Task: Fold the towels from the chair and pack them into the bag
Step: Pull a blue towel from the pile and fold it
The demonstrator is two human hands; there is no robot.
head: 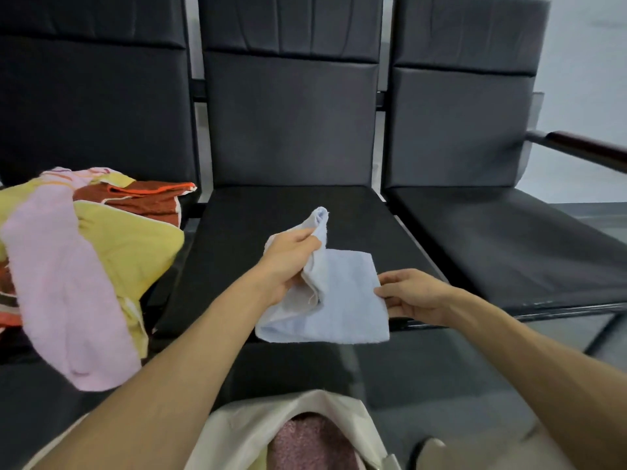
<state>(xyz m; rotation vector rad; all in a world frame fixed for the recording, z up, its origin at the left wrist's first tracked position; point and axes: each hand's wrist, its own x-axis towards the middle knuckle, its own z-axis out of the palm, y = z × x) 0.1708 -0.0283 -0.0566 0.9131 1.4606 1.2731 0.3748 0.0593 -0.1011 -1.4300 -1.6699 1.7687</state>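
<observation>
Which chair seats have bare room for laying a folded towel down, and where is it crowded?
Right seat, beside the armrest: bare. Middle seat: free behind the blue towel. Left chair: crowded with the towel pile.

The bag point(237, 432) is cut off at the bottom edge, the towel pile point(68, 283) at the left.

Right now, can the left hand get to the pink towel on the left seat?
Probably yes: nothing stands between the left hand and the pink towel beside it. But that hand grips the light blue towel, so it would have to let go first.
</observation>
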